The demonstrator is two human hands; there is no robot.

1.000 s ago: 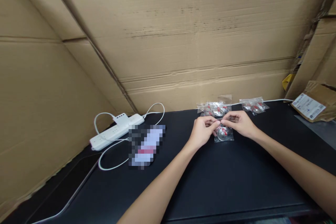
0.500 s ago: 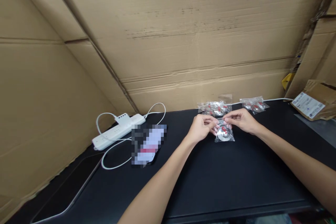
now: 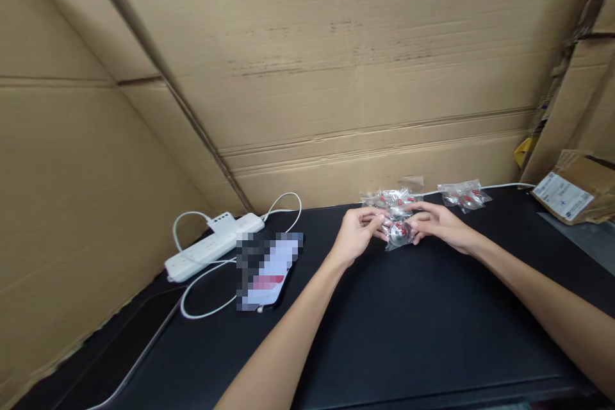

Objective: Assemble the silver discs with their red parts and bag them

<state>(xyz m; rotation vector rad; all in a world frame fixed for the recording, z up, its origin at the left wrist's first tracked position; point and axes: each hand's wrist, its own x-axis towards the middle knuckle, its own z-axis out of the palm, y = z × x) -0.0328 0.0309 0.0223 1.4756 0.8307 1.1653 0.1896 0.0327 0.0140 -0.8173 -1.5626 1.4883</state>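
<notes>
Both my hands meet over the far middle of a black table [image 3: 408, 320]. Between them is a small clear plastic bag [image 3: 398, 234] with a round metal part and red bits inside. My left hand [image 3: 358, 234] pinches the bag's left side with curled fingers. My right hand [image 3: 439, 224] grips its right side. Just behind the hands lies a small heap of similar filled bags [image 3: 391, 197] against the cardboard wall.
Another filled bag [image 3: 465, 195] lies further right at the back. A white power strip [image 3: 214, 242] with looping cable and a blurred flat object [image 3: 269, 269] sit on the left. Cardboard sheets [image 3: 336, 77] wall the table in; a labelled carton [image 3: 574, 189] stands at the right.
The bag hung below my fingers over the table; now both hands have drawn it up and away, closer to the heap at the back.
</notes>
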